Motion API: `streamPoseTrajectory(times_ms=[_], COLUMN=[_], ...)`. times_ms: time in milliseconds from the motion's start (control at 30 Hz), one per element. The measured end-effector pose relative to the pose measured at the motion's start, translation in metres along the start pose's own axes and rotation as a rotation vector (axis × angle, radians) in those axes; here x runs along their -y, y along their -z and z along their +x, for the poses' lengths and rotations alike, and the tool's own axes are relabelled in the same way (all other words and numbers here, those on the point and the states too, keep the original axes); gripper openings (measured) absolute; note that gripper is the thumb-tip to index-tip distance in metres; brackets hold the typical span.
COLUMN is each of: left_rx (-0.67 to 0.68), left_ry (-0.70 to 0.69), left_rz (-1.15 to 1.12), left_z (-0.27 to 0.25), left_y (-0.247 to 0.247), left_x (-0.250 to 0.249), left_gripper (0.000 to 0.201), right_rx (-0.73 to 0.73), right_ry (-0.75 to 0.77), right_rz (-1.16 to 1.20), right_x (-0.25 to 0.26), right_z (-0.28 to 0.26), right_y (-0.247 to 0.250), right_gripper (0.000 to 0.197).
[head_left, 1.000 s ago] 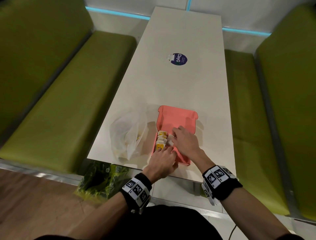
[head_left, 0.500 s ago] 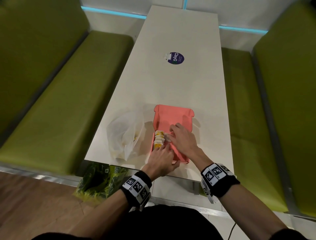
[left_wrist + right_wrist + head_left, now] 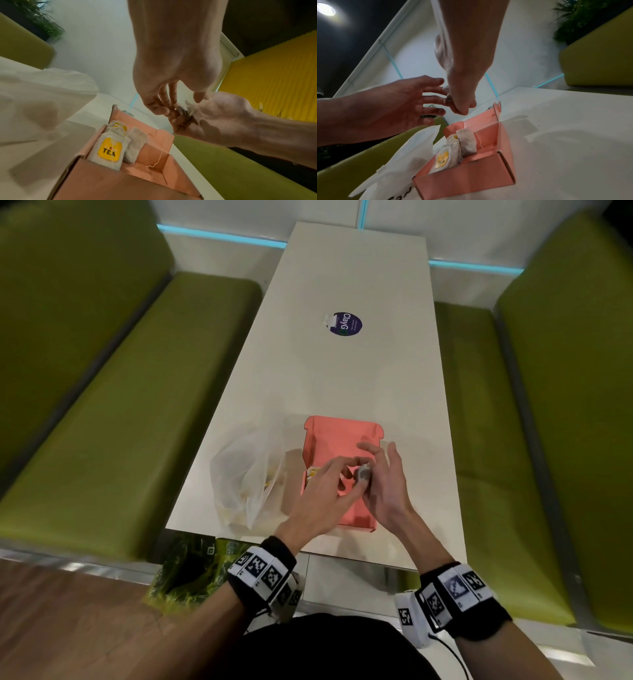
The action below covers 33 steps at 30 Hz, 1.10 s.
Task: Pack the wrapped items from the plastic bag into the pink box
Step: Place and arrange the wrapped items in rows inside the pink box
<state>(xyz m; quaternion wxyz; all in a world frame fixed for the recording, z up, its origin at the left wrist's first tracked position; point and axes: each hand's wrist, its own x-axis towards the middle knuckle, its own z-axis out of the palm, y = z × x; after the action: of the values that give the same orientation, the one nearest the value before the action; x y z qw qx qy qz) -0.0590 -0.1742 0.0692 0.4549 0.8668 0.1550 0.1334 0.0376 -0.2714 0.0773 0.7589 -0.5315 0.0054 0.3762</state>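
Observation:
The pink box stands open near the table's front edge, with several yellow-labelled tea packets upright in its left end. Beside them in the box is a plain tea bag. The clear plastic bag lies just left of the box. My right hand is above the box and pinches a small grey tea bag, whose thin string hangs down into the box. My left hand reaches towards that tea bag with its fingers spread and straight, holding nothing.
The long white table carries a round purple sticker further back. Green benches run along both sides. A green bag lies on the floor under the table's near left corner.
Both hands have come up out of the box. My right hand now holds a tea bag above it, and my left hand's fingers have spread beside it.

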Motion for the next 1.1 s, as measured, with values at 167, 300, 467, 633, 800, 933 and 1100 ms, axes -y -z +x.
streamPoseTrajectory(times_ms=[167,300,467,633,800,933,1100], left_rx=[-0.006,-0.091,-0.133,-0.128,-0.09,-0.063,-0.07], left_ry=[-0.024,0.152,0.22,0.234,0.179,0.168,0.098], left_rz=[-0.051,-0.301,-0.504,-0.539,-0.365,-0.328,-0.322], left_z=[0.005,0.004,0.002,0.002,0.007,0.007,0.004], left_y=[0.001,0.004,0.013,0.016,0.012,0.012,0.024], left_x=[0.012,0.023,0.02,0.018,0.023,0.023,0.011], left_gripper=[0.02,0.01,0.009,0.007,0.014,0.013,0.011], right_rx=[0.038,0.072,0.026,0.029,0.069,0.004,-0.171], right_ry=[0.027,0.039,0.161,0.038,-0.134,-0.209,-0.181], right_rz=[0.005,-0.114,-0.32,-0.196,-0.027,0.045,-0.012], right_x=[-0.001,-0.007,-0.011,-0.01,-0.013,-0.018,-0.019], right_z=[-0.006,-0.011,-0.013,-0.018,-0.023,-0.022,-0.018], right_y=[-0.007,-0.001,0.01,0.0,-0.007,-0.005,0.002], right_gripper=[0.039,0.02,0.02,0.02,0.034,0.042,0.026])
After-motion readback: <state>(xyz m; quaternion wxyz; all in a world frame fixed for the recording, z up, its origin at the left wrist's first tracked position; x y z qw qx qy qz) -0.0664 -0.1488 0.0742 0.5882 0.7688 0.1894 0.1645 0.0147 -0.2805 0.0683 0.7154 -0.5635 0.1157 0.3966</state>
